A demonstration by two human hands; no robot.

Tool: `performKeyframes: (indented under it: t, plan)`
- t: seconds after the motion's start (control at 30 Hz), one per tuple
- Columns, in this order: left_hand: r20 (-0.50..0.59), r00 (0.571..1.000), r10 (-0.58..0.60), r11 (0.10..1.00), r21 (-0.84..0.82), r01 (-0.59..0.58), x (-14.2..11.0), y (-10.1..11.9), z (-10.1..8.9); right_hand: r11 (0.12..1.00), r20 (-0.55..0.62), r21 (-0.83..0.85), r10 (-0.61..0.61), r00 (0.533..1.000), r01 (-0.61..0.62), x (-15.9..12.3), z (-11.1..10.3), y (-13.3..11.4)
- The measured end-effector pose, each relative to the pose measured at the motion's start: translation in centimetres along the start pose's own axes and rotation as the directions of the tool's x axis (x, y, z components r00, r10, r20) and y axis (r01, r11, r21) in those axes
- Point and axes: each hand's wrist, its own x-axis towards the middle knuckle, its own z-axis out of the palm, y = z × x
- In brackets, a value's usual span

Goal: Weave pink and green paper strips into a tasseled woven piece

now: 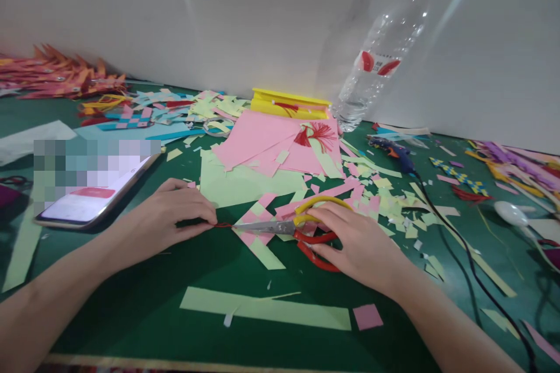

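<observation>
My left hand [186, 210] pinches a thin red thread [225, 225] between thumb and fingertips, pulled out sideways just above the table. In my right hand [350, 239] are scissors [284, 226] with one yellow and one red handle loop. Their blades point left, and the tips reach the thread close to a woven paper piece [261, 239] in pink and pale green. That woven piece lies under the blades, partly covered by them. Whether the blades are fully closed is hard to make out.
A phone [96, 186] leans at the left. Pink paper sheets [262, 140], a yellow folded strip [291, 104] and a plastic bottle [376, 64] stand behind. Paper scraps lie around; a glue gun [394, 154] with its black cord [455, 245] is at the right. A pale green strip [266, 308] lies in front.
</observation>
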Motion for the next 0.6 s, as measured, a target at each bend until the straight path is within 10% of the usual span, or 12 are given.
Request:
performKeyframes:
  t: [0.6]
  plan:
    - [0.017, 1.000, -0.014, 1.000, -0.009, 0.014, -0.01, -0.05, 0.01, 1.000, 0.006, -0.019, -0.006, 1.000, 0.006, -0.10, 0.13, 0.11]
